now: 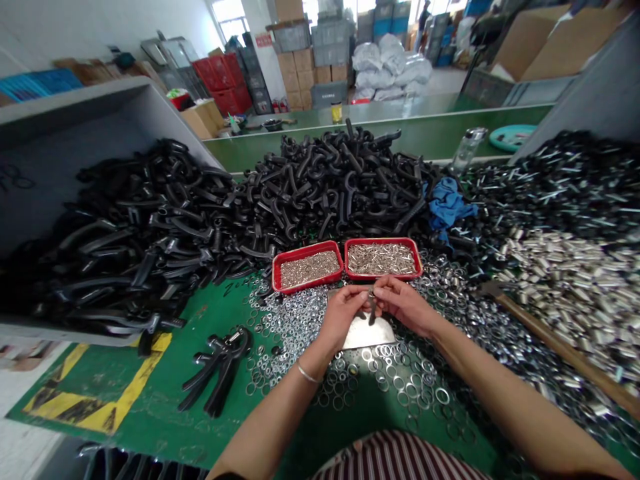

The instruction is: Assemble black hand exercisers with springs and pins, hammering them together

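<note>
My left hand [347,303] and my right hand [397,303] meet over a pale metal plate [367,335]. Both are closed, fingertips pinched on a small dark part [372,317] whose kind I cannot make out; my fingers cover most of it. Just beyond them stand two red trays: the left tray [283,289] holds tiny metal pieces, the right tray [419,270] small metal pins. Loose metal rings and washers [310,327] lie all around the plate.
Black curved handles [325,180] are heaped at the back and left. Assembled black handles [220,370] lie front left. At right are a wooden-handled hammer [565,350], silver cylinders [575,280] and dark metal parts. A blue cloth [447,203] and glass bottle [469,150] sit behind.
</note>
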A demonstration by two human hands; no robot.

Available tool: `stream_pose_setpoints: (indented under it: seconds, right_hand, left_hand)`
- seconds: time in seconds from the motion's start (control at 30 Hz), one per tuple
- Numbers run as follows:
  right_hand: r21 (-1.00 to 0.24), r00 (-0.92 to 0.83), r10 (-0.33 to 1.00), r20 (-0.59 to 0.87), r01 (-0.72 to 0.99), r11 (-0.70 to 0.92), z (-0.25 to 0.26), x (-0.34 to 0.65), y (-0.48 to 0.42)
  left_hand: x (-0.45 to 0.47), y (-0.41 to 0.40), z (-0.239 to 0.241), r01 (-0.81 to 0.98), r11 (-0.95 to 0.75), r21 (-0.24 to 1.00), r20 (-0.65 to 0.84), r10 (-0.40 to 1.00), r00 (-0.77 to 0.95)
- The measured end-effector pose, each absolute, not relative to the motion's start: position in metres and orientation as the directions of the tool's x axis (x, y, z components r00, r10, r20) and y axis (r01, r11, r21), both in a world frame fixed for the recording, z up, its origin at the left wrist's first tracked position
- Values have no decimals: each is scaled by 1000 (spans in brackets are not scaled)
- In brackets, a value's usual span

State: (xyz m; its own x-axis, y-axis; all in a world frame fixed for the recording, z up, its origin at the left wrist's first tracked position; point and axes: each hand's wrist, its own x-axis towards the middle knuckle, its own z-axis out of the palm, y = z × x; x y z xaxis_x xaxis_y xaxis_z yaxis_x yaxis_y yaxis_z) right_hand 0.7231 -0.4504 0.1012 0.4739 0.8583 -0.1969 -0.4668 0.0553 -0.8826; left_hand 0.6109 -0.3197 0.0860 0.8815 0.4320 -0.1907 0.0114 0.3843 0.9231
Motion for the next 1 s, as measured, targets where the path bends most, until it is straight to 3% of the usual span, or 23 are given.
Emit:
stream_pose_setpoints:
  seconds: [0.17, 0.27, 0.37, 0.47, 0.53, 0.63, 0.73, 0.8, 0.87, 0.93, 1.0]
  right_hand:
    - [-802, 397, 864, -311, -597, -14, 100, 721, -454]
    - [-843, 402, 844, -356, -528, -104, 101, 721, -452]
    - [-953, 566, 780, -266, -277, -123, 108, 720, -447]
    - [-979, 646, 760, -72, 99, -178, 120, 718, -445]
    - [-936, 610, 793, 3, 281, -212, 125, 720, -445]
    - [-896, 569, 822, 22, 375, -236, 121, 722, -445]
    - [-931, 599, 800, 5, 295, -215, 110, 720, -445]
    - [-962, 633, 774, -17, 199, -184, 103, 718, -445]
    - [-977, 665, 745, -50, 121, -174, 99, 718, -446]
    - [-983, 685, 722, -93, 54, -178, 96, 718, -447]
    - [-989, 690, 712, -128, -36, -143, 94, 717, -447]
  left_hand:
    - [599, -315, 89, -11, 218, 976, -91, 453, 887]
    - [590, -318, 91, -58, -184, 981, 138, 460, 877]
    - [583, -315, 99, -112, -615, 781, 380, 325, 866]
    - [576, -285, 115, -89, -794, 602, 413, 213, 886]
    - [572, -243, 127, 26, -881, 472, 391, 236, 890]
    - [567, -165, 140, 358, -907, 220, 359, 417, 835]
    - [563, -103, 148, 458, -885, 79, 222, 464, 858]
    - [562, -84, 151, 442, -891, 109, 151, 454, 878]
    - [560, -87, 151, 430, -870, 240, 208, 479, 853]
    - [556, -113, 147, 347, -774, 530, 303, 555, 774]
    - [550, -157, 138, 148, -506, 850, 242, 624, 743]
